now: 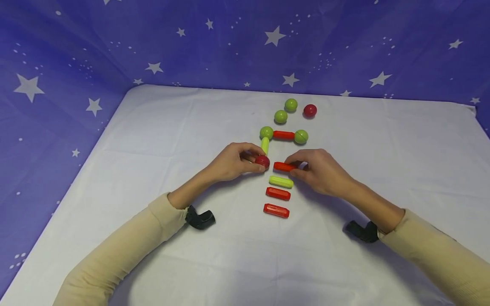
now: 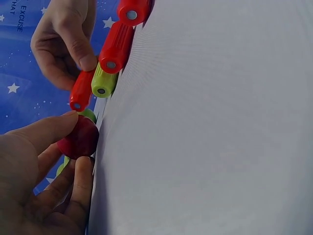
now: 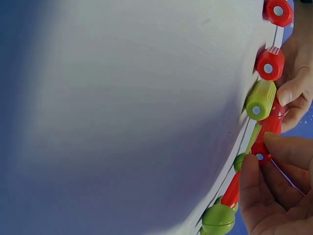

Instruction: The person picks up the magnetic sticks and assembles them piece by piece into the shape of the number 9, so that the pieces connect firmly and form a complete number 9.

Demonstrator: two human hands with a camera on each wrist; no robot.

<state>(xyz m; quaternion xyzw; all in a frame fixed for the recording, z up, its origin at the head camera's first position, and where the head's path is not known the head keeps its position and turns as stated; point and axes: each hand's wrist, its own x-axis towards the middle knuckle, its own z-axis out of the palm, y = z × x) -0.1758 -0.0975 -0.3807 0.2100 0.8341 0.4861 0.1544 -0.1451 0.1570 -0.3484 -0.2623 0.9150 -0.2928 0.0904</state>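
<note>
Red and green pieces lie on the white tabletop (image 1: 153,140) in front of you. Your left hand (image 1: 229,162) pinches a red ball (image 1: 262,161) between thumb and curled fingers (image 2: 78,183); the ball sits on the cloth at the near end of a green rod (image 1: 265,145). That rod runs up to a green ball (image 1: 266,132), which joins a red bar (image 1: 283,135) and a second green ball (image 1: 301,136) on its right. Your right hand (image 1: 321,172) grips a red rod (image 1: 284,166) by its right end, fingertips (image 2: 87,61) curled round it; the rod lies flat, its left end just beside the red ball, and you cannot tell from these views whether the two touch. Nearer you, three loose rods lie in a column: a green one (image 1: 281,182), then a red one (image 1: 278,194), then another red one (image 1: 276,211), each apart from the next. Farther off rest two loose green balls (image 1: 291,105) and a loose red ball (image 1: 310,110).
</note>
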